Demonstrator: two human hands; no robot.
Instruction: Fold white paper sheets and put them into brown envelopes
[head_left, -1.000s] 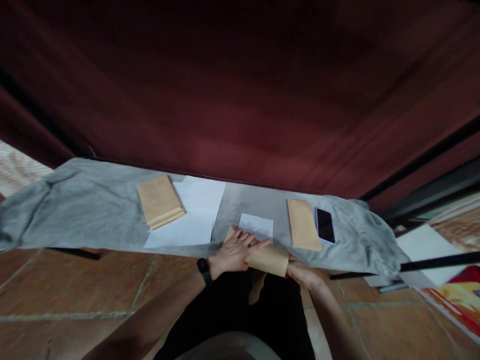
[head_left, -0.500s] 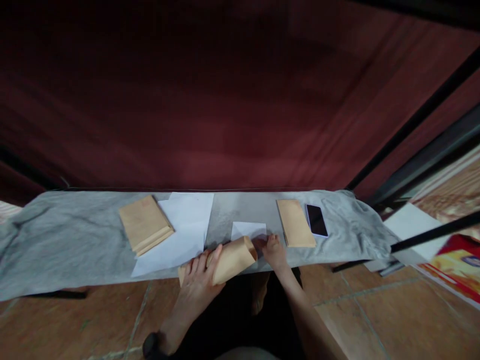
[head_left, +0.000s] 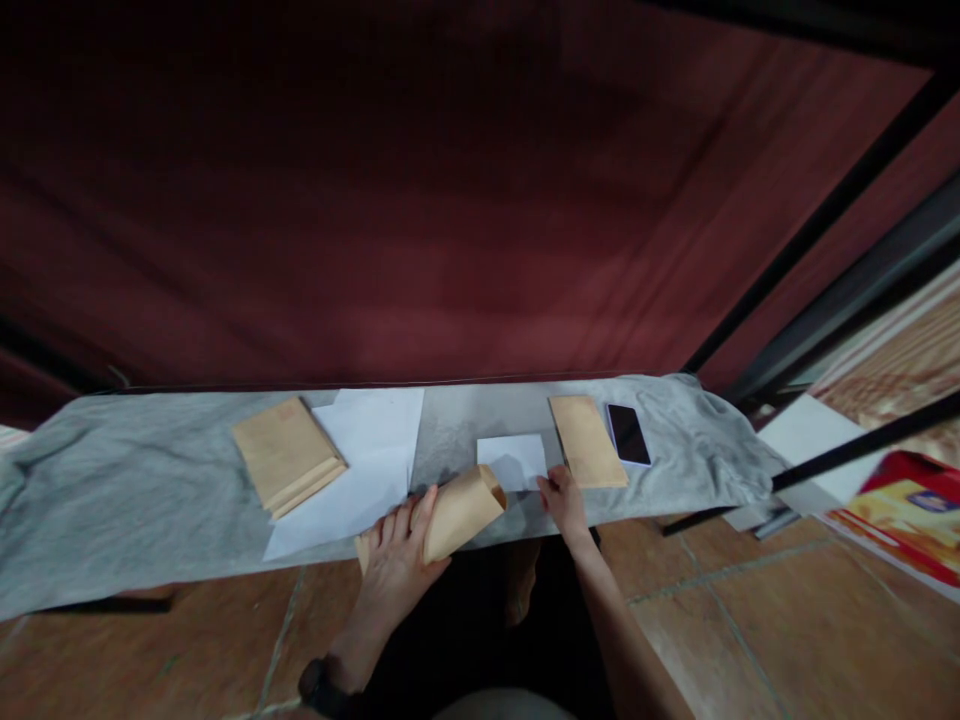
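My left hand (head_left: 399, 553) is closed round a brown paper envelope (head_left: 463, 512), whose mouth gapes toward the right. The envelope lies at the front edge of the cloth-covered bench. My right hand (head_left: 564, 503) pinches the lower right corner of a small white sheet of paper (head_left: 512, 459), which lies just beyond the envelope's mouth. Part of the sheet's lower left side is covered by the envelope. To the right of the sheet, close to my right fingers, rests a flat brown envelope stack (head_left: 589, 440).
A grey cloth (head_left: 150, 480) covers the narrow bench. On the left, a stack of brown envelopes (head_left: 289, 450) overlaps large white sheets (head_left: 375, 440). A phone (head_left: 628, 435) lies at the right. Dark red fabric (head_left: 450, 250) hangs behind. A red and yellow box (head_left: 904, 515) stands at the far right.
My right hand has moved slightly right, away from the envelope's mouth, and the small white sheet has shifted right with it. My left hand still holds the envelope.
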